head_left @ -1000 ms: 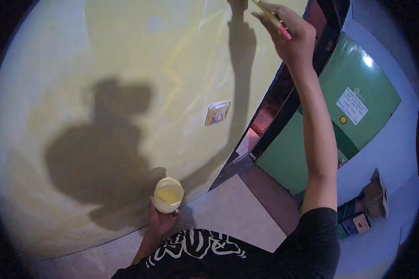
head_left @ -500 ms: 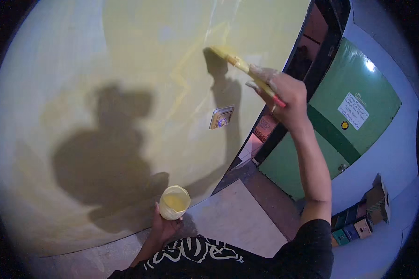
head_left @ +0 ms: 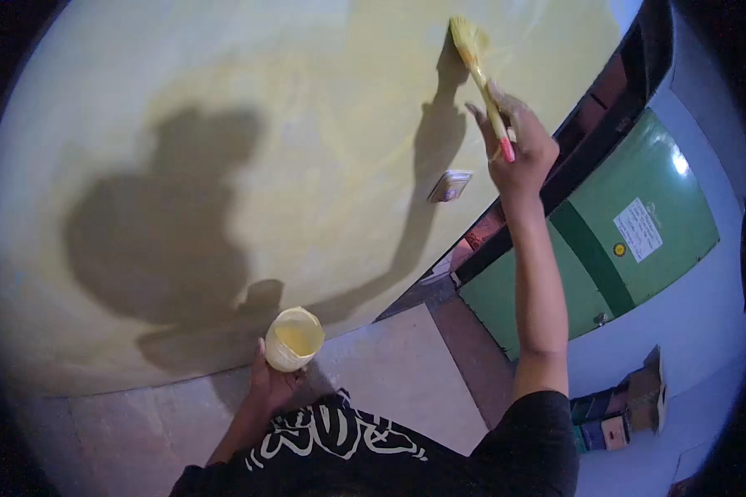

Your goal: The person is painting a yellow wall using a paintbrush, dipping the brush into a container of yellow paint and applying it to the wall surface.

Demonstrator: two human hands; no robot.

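Note:
My right hand is closed on a paintbrush with a pale wooden handle and red tip, its yellow-coated bristles up against the pale yellow wall. Yellow smears coat some of those fingers. Low in front of me, my left hand grips a pale plastic cup with yellow paint inside, held near the wall's foot. A small metal-framed wall fitting sits below the brush. Large dark shadows of my head and arm fall across the wall.
A dark doorway borders the wall on the right, beside a green door with a white paper on it and a silver handle. Cardboard boxes stand at lower right. A pale tiled floor runs along the wall's foot.
The brush came down from the top edge half a second ago and is now higher and farther right again, more upright. My left hand and cup stay low; my view has shifted.

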